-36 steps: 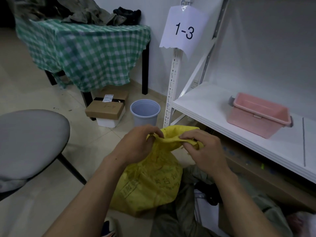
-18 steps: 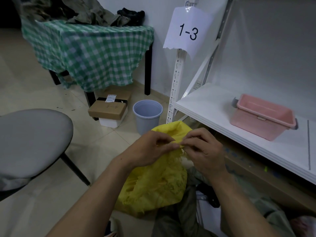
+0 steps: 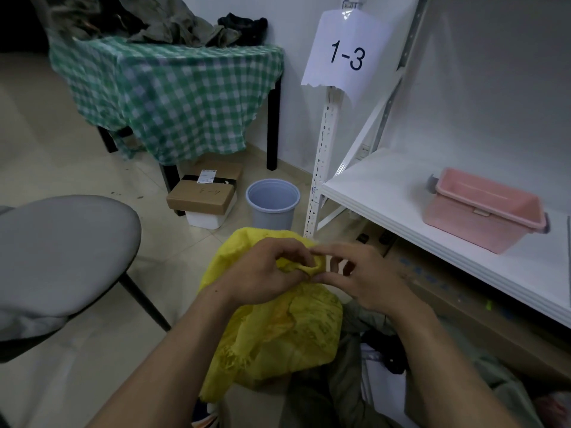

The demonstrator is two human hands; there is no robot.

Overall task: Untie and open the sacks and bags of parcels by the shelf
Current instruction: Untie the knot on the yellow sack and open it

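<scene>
Low in front of us, on the floor beside the shelf, sits the yellow woven plastic sack (image 3: 278,329), its neck bunched up between our hands. Our left hand (image 3: 262,273) has its fingers (image 3: 296,251) curled closed over the gathered yellow top. Our right hand (image 3: 367,276) pinches the same bunch with thumb and forefinger, while its other fingers are spread loose and apart. Under our right forearm lies a heap of grey-green cloth and dark items, too blurred to tell further.

Just beyond the sack stands a pale blue round plastic bin (image 3: 272,205), and left of it a brown cardboard box (image 3: 200,196) rests on a white box. Right of us, the white metal shelf (image 3: 386,193) carries a pink rectangular plastic tub (image 3: 482,211), and a white paper sign marked "1-3" (image 3: 346,54) hangs on its upright. Behind the boxes, a green checked cloth (image 3: 173,94) drapes a tabletop piled with crumpled clothes. At left is a grey round chair seat (image 3: 58,254).
</scene>
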